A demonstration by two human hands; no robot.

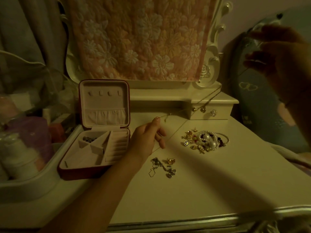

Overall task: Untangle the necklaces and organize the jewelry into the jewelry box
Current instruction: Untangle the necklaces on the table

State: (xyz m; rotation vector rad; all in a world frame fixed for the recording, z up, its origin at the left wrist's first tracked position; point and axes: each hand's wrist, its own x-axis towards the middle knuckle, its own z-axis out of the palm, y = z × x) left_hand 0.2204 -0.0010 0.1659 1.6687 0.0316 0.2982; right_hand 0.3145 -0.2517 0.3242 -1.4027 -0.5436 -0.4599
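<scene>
Left hand [148, 137] is pinching one end of a thin necklace [170, 114], stretching it toward the raised right hand [282, 64], whose grip is too blurred to tell, apparently to free tangles; the jewelry box [84, 173] is lying open just left of the left hand

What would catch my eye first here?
A thin chain stretches in mid-air from the left hand at centre up to the blurred right hand at upper right. Left of it an open red box shows pale compartments; a heap of pearls and gold pieces lies on the table to the right.
</scene>
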